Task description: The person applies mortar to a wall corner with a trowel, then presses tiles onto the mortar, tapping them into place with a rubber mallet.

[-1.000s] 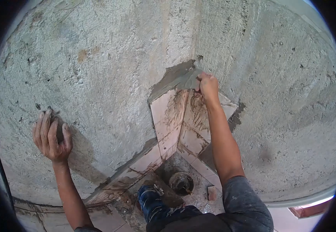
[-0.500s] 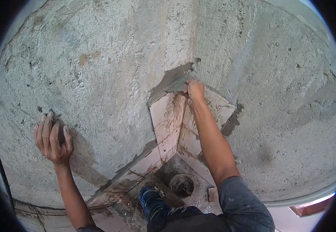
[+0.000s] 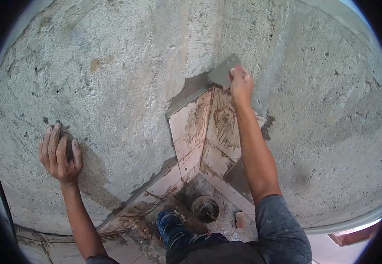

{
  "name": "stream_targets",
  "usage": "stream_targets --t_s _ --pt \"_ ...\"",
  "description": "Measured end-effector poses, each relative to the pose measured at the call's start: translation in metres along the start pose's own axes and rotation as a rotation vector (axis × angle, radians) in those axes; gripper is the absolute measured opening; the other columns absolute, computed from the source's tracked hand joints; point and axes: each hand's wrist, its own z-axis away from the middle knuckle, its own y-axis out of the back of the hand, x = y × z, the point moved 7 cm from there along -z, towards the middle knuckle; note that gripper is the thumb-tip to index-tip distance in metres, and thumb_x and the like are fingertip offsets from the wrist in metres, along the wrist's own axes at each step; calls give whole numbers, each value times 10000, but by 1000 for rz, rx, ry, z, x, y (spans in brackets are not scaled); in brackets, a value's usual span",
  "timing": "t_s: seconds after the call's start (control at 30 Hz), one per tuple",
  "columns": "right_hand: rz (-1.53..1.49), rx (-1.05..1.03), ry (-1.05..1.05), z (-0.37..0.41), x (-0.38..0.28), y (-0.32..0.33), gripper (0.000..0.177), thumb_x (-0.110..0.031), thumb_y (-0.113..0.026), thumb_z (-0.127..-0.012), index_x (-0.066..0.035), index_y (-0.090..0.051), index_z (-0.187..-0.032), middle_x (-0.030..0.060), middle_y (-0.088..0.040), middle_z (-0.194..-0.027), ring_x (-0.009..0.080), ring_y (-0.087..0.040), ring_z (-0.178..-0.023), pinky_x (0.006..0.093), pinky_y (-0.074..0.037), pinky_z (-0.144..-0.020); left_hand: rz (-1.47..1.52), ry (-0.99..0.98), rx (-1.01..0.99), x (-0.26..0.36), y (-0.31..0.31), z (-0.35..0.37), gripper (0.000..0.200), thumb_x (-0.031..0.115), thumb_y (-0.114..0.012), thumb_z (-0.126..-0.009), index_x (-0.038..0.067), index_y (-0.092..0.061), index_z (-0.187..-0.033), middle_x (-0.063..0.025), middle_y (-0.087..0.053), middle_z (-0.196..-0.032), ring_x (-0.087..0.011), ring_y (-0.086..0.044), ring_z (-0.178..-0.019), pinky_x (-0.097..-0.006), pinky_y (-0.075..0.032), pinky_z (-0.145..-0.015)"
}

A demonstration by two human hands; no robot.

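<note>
My right hand grips a flat grey scraper with a bit of red at the grip. Its blade lies at the wall corner, just above the top edge of the smeared tiles. Left of the blade, a patch of damp dark mortar runs along the tiles' upper edge. My left hand rests its fingertips against the rough wall, fingers spread and holding nothing.
A round bucket with something dark inside stands on the dirty floor in the corner. Beside it lies a small brick-like piece. My shoe is left of the bucket. A low tile row lines the left wall's base.
My right hand has moved up and to the right with the scraper, uncovering more of the right-hand tiles. My left hand has stayed in place on the wall.
</note>
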Motion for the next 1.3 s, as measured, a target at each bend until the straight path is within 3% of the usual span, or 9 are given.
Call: stream_targets --t_s 0.07,0.13,0.23,0.37,0.6,0.87,1.0,1.07,1.3 --pt "149 68 186 10 6 13 250 -122 -564 -944 92 -653 -1036 175 -685 -827 242 -655 -688 351 -503 -622 5 -8 4 -1 1 0 153 140 -685 -892 106 -663 -1040 -90 -687 -1252 -286 -603 -1243 -441 -385 -1110" --pt "469 -49 406 24 2 6 314 -58 -557 -936 -1 -642 -1232 141 -706 -1013 244 -680 -932 349 -520 -859 11 -4 15 -1 0 2 152 139 -684 -894 105 -662 -1040 -93 -686 -1253 -288 -601 -1244 -442 -383 -1110" --pt "546 -138 689 44 6 -10 480 57 -529 -874 -82 -619 -1325 184 -679 -1212 316 -652 -1144 386 -491 -992 10 -12 -8 -2 -1 2 203 125 -678 -902 84 -645 -1098 -120 -670 -1278 -303 -589 -1257 -463 -372 -1125" --pt "679 -244 748 62 23 -29 675 135 -522 -748 -99 -576 -1379 199 -574 -1379 369 -535 -1299 431 -429 -1092 9 -19 -18 -1 -1 2 214 116 -672 -905 82 -634 -1113 -122 -670 -1277 -307 -590 -1257 -469 -369 -1125" --pt "690 -343 611 72 61 -31 684 83 -603 -759 -102 -538 -1414 171 -525 -1443 368 -470 -1358 443 -408 -1114 3 -14 -13 0 -1 2 208 121 -685 -903 75 -641 -1100 -122 -677 -1263 -307 -596 -1249 -462 -382 -1115" --pt "902 -712 633 85 41 -14 611 58 -544 -768 -96 -586 -1358 177 -593 -1355 372 -537 -1282 427 -434 -1092 4 12 14 0 0 1 190 140 -708 -874 120 -668 -1058 -72 -686 -1253 -263 -600 -1245 -438 -396 -1116" --pt "819 -575 656 72 18 -14 539 36 -555 -780 -104 -635 -1294 179 -636 -1283 378 -604 -1179 436 -487 -1016 7 19 14 2 4 -5 182 145 -716 -867 132 -672 -1043 -63 -686 -1256 -251 -591 -1256 -434 -397 -1114" --pt "818 -397 481 56 24 -12 484 11 -555 -803 -120 -658 -1257 195 -670 -1191 393 -651 -1054 448 -524 -930 21 22 25 0 3 -4 175 153 -722 -865 136 -673 -1032 -62 -686 -1255 -247 -591 -1257 -432 -398 -1111" --pt "758 -573 558 110 26 -49 464 -36 -594 -774 -112 -667 -1226 203 -671 -1177 393 -641 -1066 456 -519 -921 22 11 29 0 4 0 191 135 -722 -868 110 -680 -1053 -76 -688 -1255 -272 -603 -1241 -437 -403 -1101"
